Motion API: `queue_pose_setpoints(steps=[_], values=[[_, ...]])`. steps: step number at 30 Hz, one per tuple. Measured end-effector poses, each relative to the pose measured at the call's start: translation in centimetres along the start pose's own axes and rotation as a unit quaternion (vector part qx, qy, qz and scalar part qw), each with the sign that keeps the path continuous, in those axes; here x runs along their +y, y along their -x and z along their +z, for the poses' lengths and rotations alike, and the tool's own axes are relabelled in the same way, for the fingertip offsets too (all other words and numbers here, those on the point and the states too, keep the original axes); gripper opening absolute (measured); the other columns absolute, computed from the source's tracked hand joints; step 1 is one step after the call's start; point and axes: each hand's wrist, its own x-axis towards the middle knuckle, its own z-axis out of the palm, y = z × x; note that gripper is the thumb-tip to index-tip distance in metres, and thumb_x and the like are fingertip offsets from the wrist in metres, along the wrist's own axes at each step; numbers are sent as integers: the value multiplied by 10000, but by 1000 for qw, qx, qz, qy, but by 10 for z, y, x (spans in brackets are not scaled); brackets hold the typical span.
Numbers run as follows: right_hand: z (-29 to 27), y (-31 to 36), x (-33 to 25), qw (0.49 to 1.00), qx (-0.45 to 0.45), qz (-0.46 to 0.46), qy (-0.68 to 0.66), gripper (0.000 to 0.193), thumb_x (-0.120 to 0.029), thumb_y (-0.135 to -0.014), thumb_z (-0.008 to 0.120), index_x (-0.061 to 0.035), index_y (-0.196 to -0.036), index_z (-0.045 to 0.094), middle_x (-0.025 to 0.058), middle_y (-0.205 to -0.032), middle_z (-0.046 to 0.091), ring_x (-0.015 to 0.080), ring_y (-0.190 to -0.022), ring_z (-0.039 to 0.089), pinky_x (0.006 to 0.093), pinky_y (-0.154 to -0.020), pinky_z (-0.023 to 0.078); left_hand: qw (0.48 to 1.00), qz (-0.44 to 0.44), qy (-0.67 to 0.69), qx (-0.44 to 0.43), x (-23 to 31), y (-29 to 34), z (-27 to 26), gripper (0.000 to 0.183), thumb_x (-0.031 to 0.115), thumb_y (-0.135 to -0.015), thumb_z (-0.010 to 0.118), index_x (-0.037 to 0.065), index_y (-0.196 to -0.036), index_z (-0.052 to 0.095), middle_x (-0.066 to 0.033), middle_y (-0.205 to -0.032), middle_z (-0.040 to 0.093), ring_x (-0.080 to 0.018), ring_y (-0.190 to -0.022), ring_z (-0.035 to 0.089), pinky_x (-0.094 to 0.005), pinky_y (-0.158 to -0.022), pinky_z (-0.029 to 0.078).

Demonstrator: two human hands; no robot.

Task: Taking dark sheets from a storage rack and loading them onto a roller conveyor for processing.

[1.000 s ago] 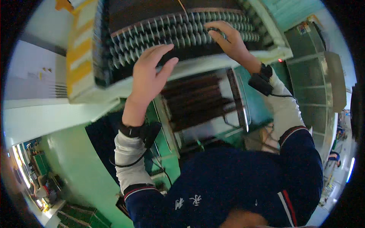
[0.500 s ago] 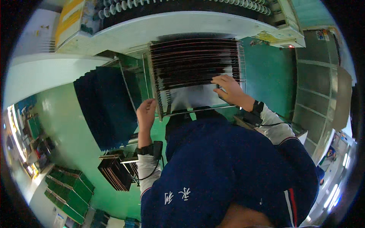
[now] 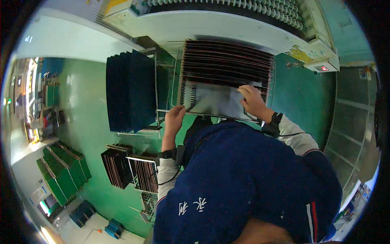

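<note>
A metal rack [image 3: 224, 115] stands before me, with dark flat panels [image 3: 227, 65] in rows across its far part. Its nearer part shows a pale, shiny base. At the rack's near left corner is my left hand [image 3: 174, 120], fingers pressed together around the frame there; the exact grip is partly hidden. Over the near right part of the rack hovers my right hand [image 3: 252, 101], fingers bent and thumb apart, next to the nearest panels. Nothing shows in it. Each wrist wears a dark band with a cabled box.
A white machine with rows of rollers [image 3: 243, 7] spans the far side. Left of the rack hang dark blue sheets [image 3: 130, 93] on a stand. Smaller racks of panels [image 3: 115, 166] and green stacks [image 3: 65, 171] stand lower left. Grey framed panels [image 3: 349, 130] line the right.
My left hand has come in to the rack's near left corner. My right hand stays over the rack's right part, its fingers more bent. The view has turned and shifted.
</note>
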Motion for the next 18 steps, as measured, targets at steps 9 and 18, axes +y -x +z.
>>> queue_pose_setpoints(steps=[9, 18], values=[[38, -18, 33, 996, -34, 52, 61, 193, -113, -802, 562, -25, -974, 562, 182, -897, 618, 388, -877, 578, 482, -742, 461, 1000, -26, 14, 11, 10, 21, 16, 232, 171, -846, 667, -18, -979, 666, -99, -858, 689, -141, -805, 639, -281, -726, 497], [25, -32, 35, 996, -46, -21, 70, 94, -103, -780, 484, -32, -781, 546, 215, -710, 570, 422, -713, 559, 520, -610, 411, 1000, -8, -13, -5, 35, 10, 12, 314, 265, -834, 668, -8, -988, 681, -119, -876, 695, -191, -809, 658, -317, -738, 508]])
